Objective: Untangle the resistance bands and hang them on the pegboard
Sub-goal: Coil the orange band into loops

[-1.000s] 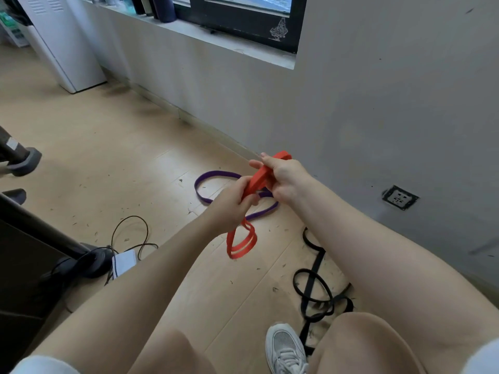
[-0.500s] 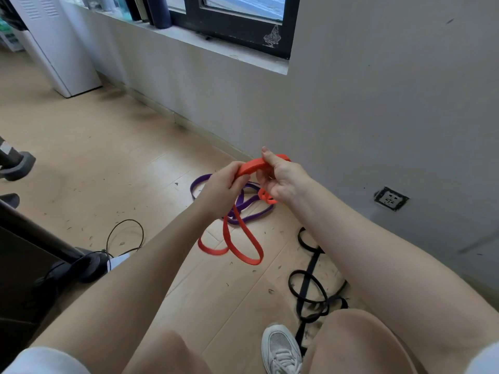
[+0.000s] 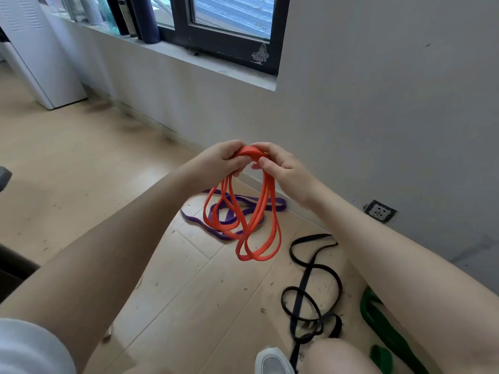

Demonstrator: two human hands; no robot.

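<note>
Wood floor [image 3: 81,163] takes up most of the view, scattered with small dark debris. Grey wall [image 3: 378,103] behind it, dark-framed window [image 3: 224,47] above the sill, wall socket [image 3: 380,211] low on the wall near the floor.

Bands, using the orange band [image 3: 259,211] as reference:
- Orange band: flat, bright orange, gathered into several hanging loops, held up off the floor. Loops overlap and cross each other; top bunched between both hands.
- Black band [image 3: 310,271]: on the floor below and right of the orange one, thin, twisted into a chain of loops with a knot-like cluster at the near end.
- Purple band [image 3: 243,209]: on the floor directly behind the orange loops, partly covered by them, loosely coiled.
- Green band [image 3: 378,319]: floor, far lower right of orange, wider strap, partly hidden by the right forearm.

Left hand [image 3: 221,160]: fingers curled, gripping the top of the orange bundle.
Right hand [image 3: 280,168]: pinching the same bunched top from the other side, thumb forward.

White shoe [image 3: 272,361] at the bottom edge, beside the black band's near end.
</note>
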